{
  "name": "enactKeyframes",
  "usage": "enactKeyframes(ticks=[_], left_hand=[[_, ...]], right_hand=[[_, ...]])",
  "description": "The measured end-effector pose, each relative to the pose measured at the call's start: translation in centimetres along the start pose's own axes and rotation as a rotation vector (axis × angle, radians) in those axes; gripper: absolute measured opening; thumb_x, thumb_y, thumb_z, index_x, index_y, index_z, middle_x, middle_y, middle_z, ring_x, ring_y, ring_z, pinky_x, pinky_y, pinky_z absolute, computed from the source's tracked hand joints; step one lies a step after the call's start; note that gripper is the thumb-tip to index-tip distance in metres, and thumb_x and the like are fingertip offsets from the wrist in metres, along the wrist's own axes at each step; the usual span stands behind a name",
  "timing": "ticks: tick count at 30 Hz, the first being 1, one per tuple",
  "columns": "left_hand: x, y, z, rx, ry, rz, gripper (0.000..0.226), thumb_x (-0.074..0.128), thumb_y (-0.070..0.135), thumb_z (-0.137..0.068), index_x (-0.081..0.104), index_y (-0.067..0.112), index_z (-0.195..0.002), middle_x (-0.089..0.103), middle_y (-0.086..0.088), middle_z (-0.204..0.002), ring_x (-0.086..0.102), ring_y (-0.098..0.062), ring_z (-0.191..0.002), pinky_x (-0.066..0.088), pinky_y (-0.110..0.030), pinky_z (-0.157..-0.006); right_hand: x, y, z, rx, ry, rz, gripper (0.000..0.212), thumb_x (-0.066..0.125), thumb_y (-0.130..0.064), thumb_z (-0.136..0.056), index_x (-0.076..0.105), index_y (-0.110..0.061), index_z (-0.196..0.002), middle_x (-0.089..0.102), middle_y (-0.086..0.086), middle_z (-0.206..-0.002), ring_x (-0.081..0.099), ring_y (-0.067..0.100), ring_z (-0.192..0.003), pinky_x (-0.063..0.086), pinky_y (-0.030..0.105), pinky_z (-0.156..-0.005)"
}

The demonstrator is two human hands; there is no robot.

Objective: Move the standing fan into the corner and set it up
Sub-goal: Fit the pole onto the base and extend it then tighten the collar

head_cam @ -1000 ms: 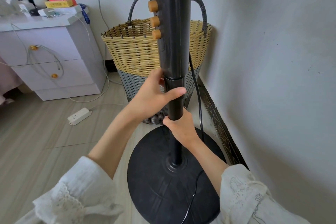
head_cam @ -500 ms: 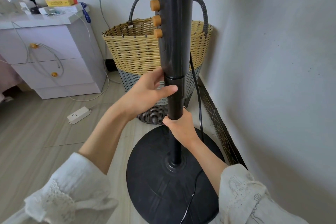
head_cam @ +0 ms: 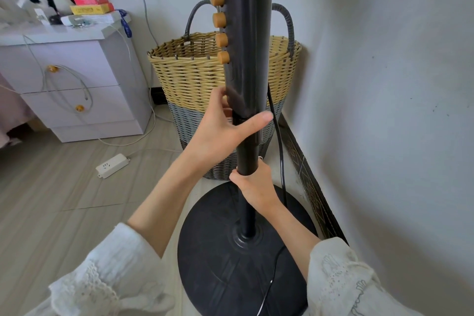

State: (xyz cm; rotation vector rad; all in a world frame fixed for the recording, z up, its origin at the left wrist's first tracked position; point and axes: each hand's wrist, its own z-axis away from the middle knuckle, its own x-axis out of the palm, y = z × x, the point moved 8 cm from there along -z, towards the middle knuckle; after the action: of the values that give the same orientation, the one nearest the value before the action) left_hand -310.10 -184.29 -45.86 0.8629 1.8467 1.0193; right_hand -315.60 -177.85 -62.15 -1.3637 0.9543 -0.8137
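**Inspector:** Gripping is confirmed on both sides. The right hand is closed around the thin lower pole of the standing fan, above the base. The left hand cups the joint where the thick upper column meets the pole, thumb laid across the front, fingers wrapped behind and mostly hidden.

**Assessor:** Location of the unit?

**Inspector:** Upright on the floor, close to the right-hand wall and just in front of the wicker basket in the corner. In my judgement placement is nearly done; the step in hand looks like a height or collar adjustment.

**Assessor:** Recommendations?

**Inspector:** Keep the lower grip firm so the pole cannot twist, and work the joint with the upper hand only. Watch the power cord: it hangs down the right side of the pole and trails over the base, so it could snag. Whether the base sits fully flat I cannot tell.

**Assessor:** Materials?

**Inspector:** Column is glossy black, likely slick under a palm. Base is a wide matte black disc with faint radial ribs. Four round tan knobs stand in a vertical row. Basket is woven, straw-yellow above, grey below, with loop handles.
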Motion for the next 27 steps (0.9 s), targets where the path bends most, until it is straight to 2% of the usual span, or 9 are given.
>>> enactKeyframes(ticks=[3,6,8,12,22,27], left_hand=[[0.1,1.5,-0.8,0.025,0.107,0.133,0.049,0.075,0.047,-0.066,0.043,0.033,-0.101,0.056,0.018,-0.096,0.055,0.019,-0.079,0.039,0.003,-0.056],[-0.1,2.1,-1.7,0.014,0.243,0.146,0.053,0.077,0.041,-0.066,0.042,0.032,-0.104,0.056,0.02,-0.092,0.054,0.02,-0.072,0.039,0.002,-0.052],[0.0,2.2,-1.9,0.024,0.285,0.131,0.045,0.076,0.033,-0.068,0.04,0.037,-0.094,0.055,0.018,-0.086,0.054,0.018,-0.066,0.04,0.0,-0.05],[0.1,2.2,-1.9,0.032,0.288,0.093,0.043,0.075,0.031,-0.067,0.039,0.04,-0.089,0.055,0.013,-0.088,0.055,0.015,-0.069,0.04,0.0,-0.05],[-0.3,1.6,-2.3,-0.025,0.29,0.096,0.044,0.074,0.038,-0.061,0.04,0.04,-0.089,0.053,0.013,-0.089,0.054,0.017,-0.074,0.039,0.001,-0.048],[-0.6,2.8,-2.5,-0.012,0.26,0.1,0.044,0.076,0.032,-0.064,0.041,0.041,-0.09,0.054,0.017,-0.085,0.055,0.018,-0.071,0.04,0.0,-0.048]], right_hand=[[-0.1,0.1,0.0,0.023,0.02,0.011,0.023,0.07,-0.01,-0.072,0.052,-0.018,-0.085,0.053,-0.004,-0.069,0.053,0.01,-0.063,0.045,0.017,-0.055],[-0.1,0.0,0.1,0.033,0.018,0.008,0.023,0.069,-0.009,-0.072,0.052,-0.018,-0.085,0.052,-0.004,-0.068,0.052,0.01,-0.061,0.042,0.014,-0.05],[-0.1,0.0,0.1,0.041,0.004,-0.008,0.024,0.069,-0.009,-0.073,0.05,-0.021,-0.081,0.051,-0.004,-0.068,0.051,0.011,-0.061,0.042,0.016,-0.051],[-0.1,0.0,0.2,0.063,-0.044,-0.067,0.026,0.068,-0.004,-0.073,0.049,-0.022,-0.076,0.05,-0.003,-0.064,0.047,0.008,-0.052,0.042,0.014,-0.044],[0.1,0.0,0.2,0.067,-0.042,-0.081,0.027,0.067,-0.003,-0.074,0.049,-0.023,-0.075,0.048,0.0,-0.065,0.044,0.012,-0.055,0.039,0.014,-0.044],[0.2,0.1,0.4,0.093,-0.041,-0.086,0.024,0.067,-0.005,-0.073,0.051,-0.022,-0.077,0.05,0.002,-0.067,0.044,0.014,-0.056,0.039,0.018,-0.045]])
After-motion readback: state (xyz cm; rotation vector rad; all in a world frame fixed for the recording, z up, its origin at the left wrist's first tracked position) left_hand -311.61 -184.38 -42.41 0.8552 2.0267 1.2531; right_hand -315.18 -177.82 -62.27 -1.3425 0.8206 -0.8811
